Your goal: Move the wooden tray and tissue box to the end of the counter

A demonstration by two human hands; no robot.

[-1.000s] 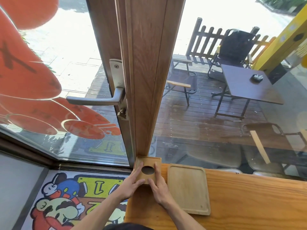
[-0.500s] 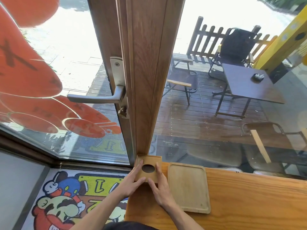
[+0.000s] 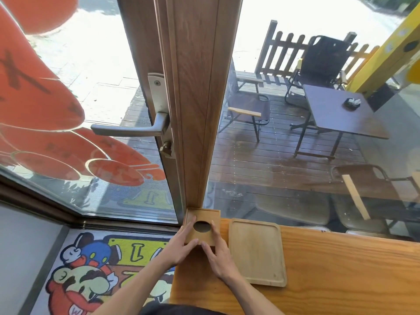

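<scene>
I see the square wooden tissue box with a round hole in its lid (image 3: pixel 203 226) at the left end of the long orange-brown wooden counter (image 3: pixel 341 269), against the foot of the wooden door post (image 3: pixel 195 110). My left hand (image 3: pixel 181 245) and right hand (image 3: pixel 219 253) clasp its sides, thumbs on the near edge. The pale rectangular wooden tray (image 3: pixel 256 253) lies just beside it. I judge the box needs only squaring — press evenly, don't tip it, then let go.

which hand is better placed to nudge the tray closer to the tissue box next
Right. The right hand rests on the tissue box side nearest the wooden tray; the left hand is on the far side.
</scene>
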